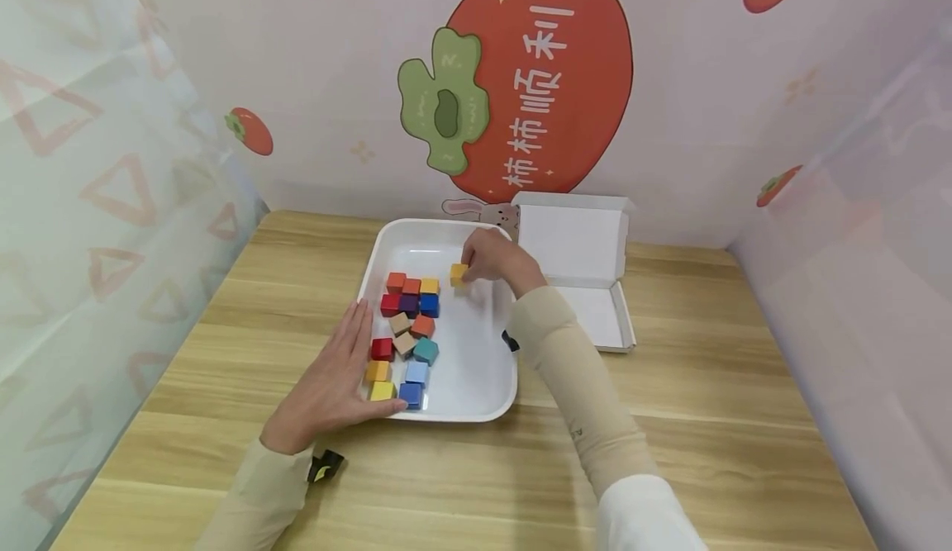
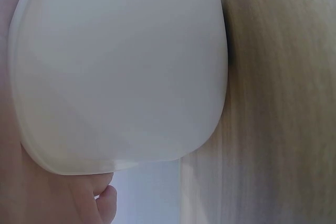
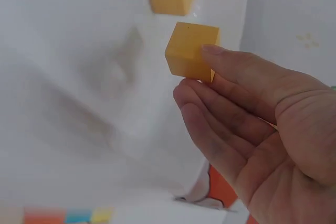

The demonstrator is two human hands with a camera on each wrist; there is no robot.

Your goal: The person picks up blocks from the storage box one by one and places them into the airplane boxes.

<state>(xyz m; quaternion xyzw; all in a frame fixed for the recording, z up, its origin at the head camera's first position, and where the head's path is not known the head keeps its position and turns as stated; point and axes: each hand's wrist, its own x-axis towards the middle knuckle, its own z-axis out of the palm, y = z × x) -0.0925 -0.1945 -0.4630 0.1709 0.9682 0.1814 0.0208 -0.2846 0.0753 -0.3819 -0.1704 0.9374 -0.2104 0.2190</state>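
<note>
Right hand: thumb and fingers pinch a yellow cube over the far right of the white tray, apart from the clustered cubes. Left hand: fingers extended along the left rim, thumb at the near edge. Exposed floor spans the tray's right half; open box beside the right rim.

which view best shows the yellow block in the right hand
The right wrist view: the yellow block appears large, pinched by the right hand. The head view shows it much smaller; the left wrist view doesn't show it.
</note>
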